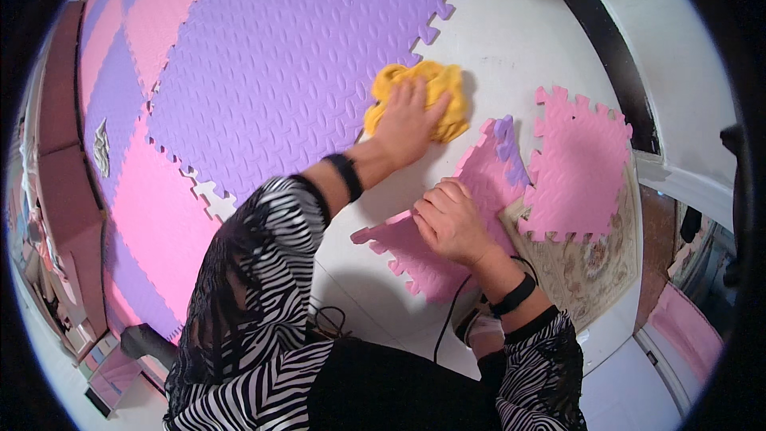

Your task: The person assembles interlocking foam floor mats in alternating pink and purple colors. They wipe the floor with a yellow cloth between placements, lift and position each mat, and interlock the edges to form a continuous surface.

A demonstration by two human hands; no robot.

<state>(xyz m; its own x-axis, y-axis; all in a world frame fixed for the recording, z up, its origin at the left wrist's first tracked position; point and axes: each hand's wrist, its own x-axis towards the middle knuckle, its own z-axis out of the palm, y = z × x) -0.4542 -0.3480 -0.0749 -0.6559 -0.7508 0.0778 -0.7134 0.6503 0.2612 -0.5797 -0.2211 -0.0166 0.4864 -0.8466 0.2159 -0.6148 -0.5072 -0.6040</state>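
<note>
far left, a dark red sofa runs along the floor's left edge, beside the laid mats, purple and pink tiles locked together by their toothed edges so they lie as one sheet. at that sheet's right edge, where bare white floor begins, the left hand lies flat, palm down and fingers spread, pressing a crumpled yellow cloth to the floor; it grasps nothing, only bears down, the arm stretched forward in a zebra sleeve with a black band at the wrist. right of it, the right hand curls over the near edge of a loose pink tile, fingers bent and clamped on the foam, seemingly tilting it up off the floor so the ground beneath is bare; the wrist is bent, elbow tucked close. a purple strip sits at that tile's far edge. further right a second pink tile lies partly on a patterned rug, near the floor's right edge by the white wall.
</note>
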